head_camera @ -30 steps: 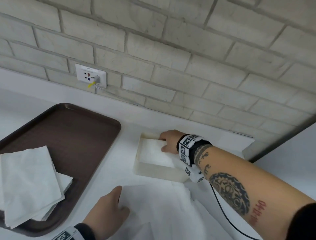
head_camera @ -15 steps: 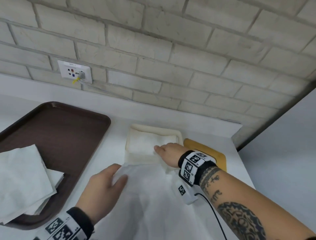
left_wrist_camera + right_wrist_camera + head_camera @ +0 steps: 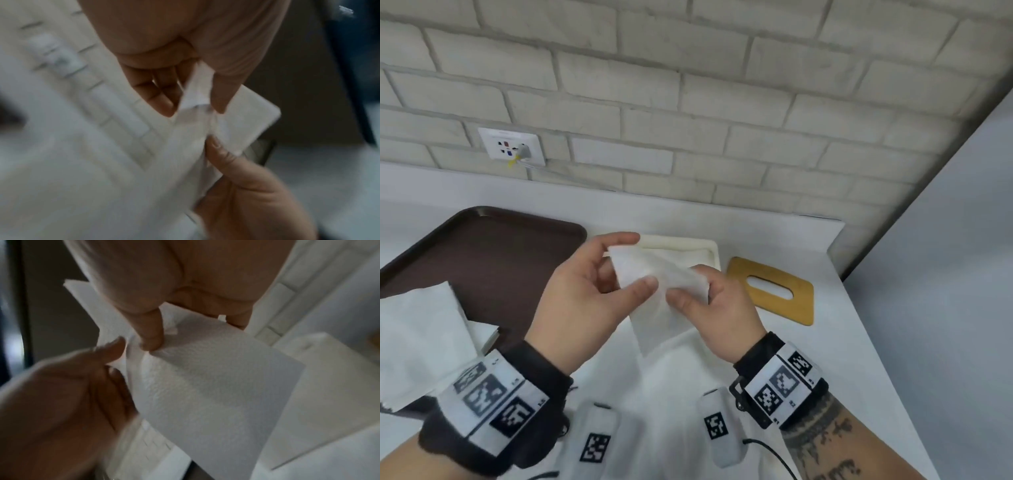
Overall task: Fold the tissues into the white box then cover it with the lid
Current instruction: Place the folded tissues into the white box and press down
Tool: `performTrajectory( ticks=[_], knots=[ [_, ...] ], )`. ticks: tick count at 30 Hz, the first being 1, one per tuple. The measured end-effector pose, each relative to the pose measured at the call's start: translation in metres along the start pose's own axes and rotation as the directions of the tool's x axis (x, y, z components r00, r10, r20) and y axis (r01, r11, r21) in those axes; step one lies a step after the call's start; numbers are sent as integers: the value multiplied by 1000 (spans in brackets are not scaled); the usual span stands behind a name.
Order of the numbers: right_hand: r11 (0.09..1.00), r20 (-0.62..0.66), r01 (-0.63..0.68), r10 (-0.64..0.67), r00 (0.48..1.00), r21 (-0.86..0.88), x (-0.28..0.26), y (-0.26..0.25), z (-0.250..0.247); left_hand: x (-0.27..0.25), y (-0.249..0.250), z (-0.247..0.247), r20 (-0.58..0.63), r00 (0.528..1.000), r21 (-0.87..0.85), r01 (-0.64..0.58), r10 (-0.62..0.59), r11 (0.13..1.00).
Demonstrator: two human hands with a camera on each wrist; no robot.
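Centre of the head view: the left hand [image 3: 585,294] and right hand [image 3: 717,308] hold one white tissue [image 3: 657,301] raised above the tabletop [image 3: 859,342]; thumb and fingers [image 3: 619,238] of each hand pinch its upper edge, the sheet hanging down between them. Just behind, the open white box [image 3: 681,245] holds folded tissue. The yellow slotted lid [image 3: 774,291] lies right of it. Left: a brown tray [image 3: 493,253] with stacked tissues [image 3: 417,342].

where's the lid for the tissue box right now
In the head view the yellow-brown wooden lid with an oval slot lies flat on the white counter, right of the white box, beyond the right hand.
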State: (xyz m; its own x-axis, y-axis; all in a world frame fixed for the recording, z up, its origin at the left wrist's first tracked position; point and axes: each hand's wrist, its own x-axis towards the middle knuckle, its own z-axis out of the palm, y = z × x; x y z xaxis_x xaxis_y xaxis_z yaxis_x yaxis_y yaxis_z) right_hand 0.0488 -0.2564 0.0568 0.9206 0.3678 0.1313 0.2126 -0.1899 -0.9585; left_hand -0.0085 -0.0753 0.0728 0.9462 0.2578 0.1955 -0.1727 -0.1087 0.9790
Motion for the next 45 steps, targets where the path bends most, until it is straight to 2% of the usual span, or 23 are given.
performTrajectory(
  ticks=[1,2,4,8,10,12,14,16,18,19,22,25,27,29,31,32,35,37,39,42,45],
  knots=[
    [998,-27,-1,2,1000,59,-5,0,-4,-4,-5,6,61,996,-196,71,-60,978],
    [995,-41,0,4,999,100,-11,1,-7,-10,-12,13,137,985,-315,140,-101,939],
    [990,-52,-35,42,998,139,-21,6,-9,-23,-25,30,223,961,-358,239,-166,903],
    [991,-26,-135,136,990,19,-41,32,-11,-43,-35,54,110,937,-264,348,-331,899],
    [979,-63,-194,191,980,-56,-48,47,-25,-47,-36,51,43,937,-220,346,-346,912],
    [942,-148,-267,240,959,-204,-58,62,-44,-49,-41,37,-24,940,-170,333,-341,928],
    [828,-180,-397,354,918,-396,-70,75,-57,-47,-48,21,-51,932,-179,344,-358,922],
    [663,-147,-515,529,836,-543,-81,88,-54,-46,-53,7,-79,914,-238,371,-398,898],
    [520,-157,-554,621,768,-651,-86,99,-42,-44,-57,-1,-80,903,-253,392,-423,885],
    [471,-184,-556,627,757,-685,-86,101,-35,-44,-59,-3,-77,900,-248,399,-429,883],
    [385,-257,-554,598,759,-739,-77,100,-21,-43,-65,-13,-42,901,-209,416,-433,885],
    [353,-317,-613,617,720,-707,-71,97,-13,-42,-71,-22,-5,905,-193,417,-425,888],
    [380,-351,-654,613,707,-654,-72,97,-12,-40,-73,-27,33,899,-183,435,-437,882],
    [511,-388,-693,582,715,-509,-76,96,-12,-38,-74,-31,39,894,-175,445,-446,878],
    [672,-438,-671,524,730,-314,-81,93,-14,-36,-76,-33,41,886,-177,462,-463,869],
    [722,-466,-642,489,738,-258,-83,90,-14,-35,-77,-34,51,882,-185,470,-469,863],
    [802,-509,-580,444,737,-141,-87,81,-14,-33,-81,-34,64,873,-212,485,-483,849],
    [841,-489,-539,452,745,-43,-85,72,-13,-32,-83,-32,90,867,-227,497,-491,837],
    [893,-441,-449,414,796,27,-82,57,-13,-31,-80,-27,115,865,-242,502,-489,830],
    [968,-388,-235,249,887,85,-73,20,-13,-27,-73,-18,161,853,-303,522,-497,797],
    [978,-305,-43,106,946,206,-63,-17,-6,-23,-64,-11,220,835,-384,549,-504,742]
  ],
)
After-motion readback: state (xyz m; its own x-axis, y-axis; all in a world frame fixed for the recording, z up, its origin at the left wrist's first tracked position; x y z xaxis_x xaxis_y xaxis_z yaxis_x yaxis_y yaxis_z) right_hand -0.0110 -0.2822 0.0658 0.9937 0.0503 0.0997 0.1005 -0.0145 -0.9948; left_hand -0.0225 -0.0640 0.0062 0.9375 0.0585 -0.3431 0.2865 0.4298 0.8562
